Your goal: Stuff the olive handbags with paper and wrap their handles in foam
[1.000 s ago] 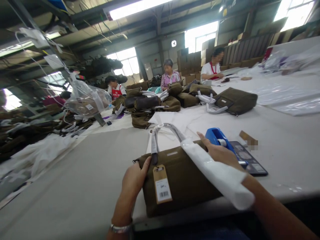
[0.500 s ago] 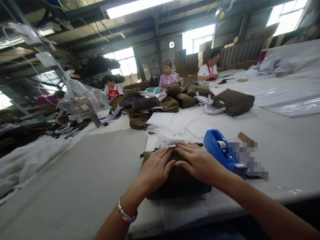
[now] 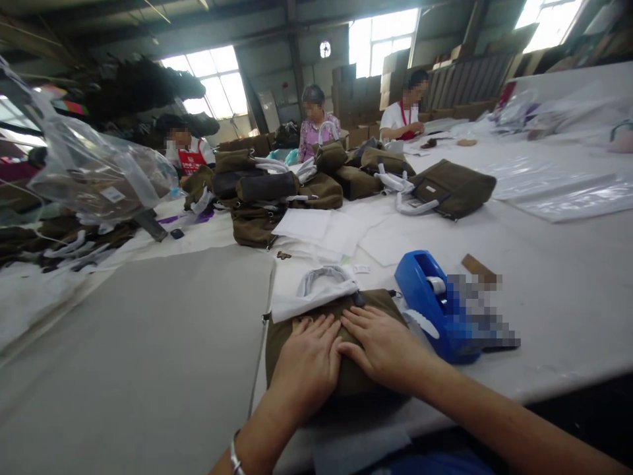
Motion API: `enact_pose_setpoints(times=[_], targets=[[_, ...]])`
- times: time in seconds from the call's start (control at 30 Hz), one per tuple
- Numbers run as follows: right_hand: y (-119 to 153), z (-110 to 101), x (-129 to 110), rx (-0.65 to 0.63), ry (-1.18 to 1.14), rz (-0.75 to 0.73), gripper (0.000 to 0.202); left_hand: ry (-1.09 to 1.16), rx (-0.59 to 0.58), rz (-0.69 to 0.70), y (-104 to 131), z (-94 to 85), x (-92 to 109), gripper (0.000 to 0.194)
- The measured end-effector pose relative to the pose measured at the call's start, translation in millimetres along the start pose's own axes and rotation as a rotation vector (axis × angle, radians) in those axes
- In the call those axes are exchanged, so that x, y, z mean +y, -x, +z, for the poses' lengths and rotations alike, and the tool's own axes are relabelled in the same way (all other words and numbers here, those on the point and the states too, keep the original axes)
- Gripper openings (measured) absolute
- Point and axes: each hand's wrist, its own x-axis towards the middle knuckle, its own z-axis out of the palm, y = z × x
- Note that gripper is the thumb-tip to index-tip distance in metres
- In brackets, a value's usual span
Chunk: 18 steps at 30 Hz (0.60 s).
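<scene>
An olive-brown handbag [image 3: 380, 300] lies on the white table in front of me. My left hand [image 3: 309, 353] rests flat on its upper side, fingers stretched out. Beside it my right hand [image 3: 378, 340] also presses flat on the bag, the two thumbs close together. At the bag's far edge its handle [image 3: 324, 280] shows, covered in white wrapping. A blue tape dispenser [image 3: 428, 297] stands just right of the bag, near my right forearm. The bag's near side is partly hidden by my hands and arms.
Several olive handbags with wrapped handles [image 3: 281, 185] are heaped farther back. White paper sheets [image 3: 321, 227] lie before them. A grey board [image 3: 163, 330] covers the left side. A plastic bag [image 3: 109, 171] hangs at left. Three people sit beyond the table, one in a red apron [image 3: 192, 158].
Both hands have slid nearer to me over the bag, staying flat. The white-wrapped handle and more of the bag's top now show. The view has tilted downward.
</scene>
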Motion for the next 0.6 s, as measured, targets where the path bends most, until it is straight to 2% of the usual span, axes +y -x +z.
enact_pose_setpoints(times=[0.13,0.33,0.4,0.47,0.53,0.6], targets=[[0.0,3.6,2.2,0.038,-0.014,-0.003,0.057,-0.024,0.009,-0.023,2.3,1.0,-0.2,0.047],[2.6,11.3,-3.0,0.101,-0.098,-0.103,0.061,-0.026,0.057,-0.037,9.5,7.4,-1.2,0.045],[1.6,9.0,-5.7,0.101,-0.141,-0.098,0.06,-0.012,0.074,-0.045,8.0,5.9,-0.5,0.044],[3.6,0.7,-5.5,0.126,-0.202,-0.1,0.051,0.056,0.093,-0.03,9.1,-0.5,1.3,0.043],[12.1,-11.1,0.3,0.224,-0.262,-0.088,0.039,0.173,0.18,-0.044,16.9,-8.8,0.9,0.041],[28.7,-21.2,11.6,0.382,-0.287,0.012,0.037,0.252,0.37,-0.14,33.0,-13.5,-6.0,0.04]])
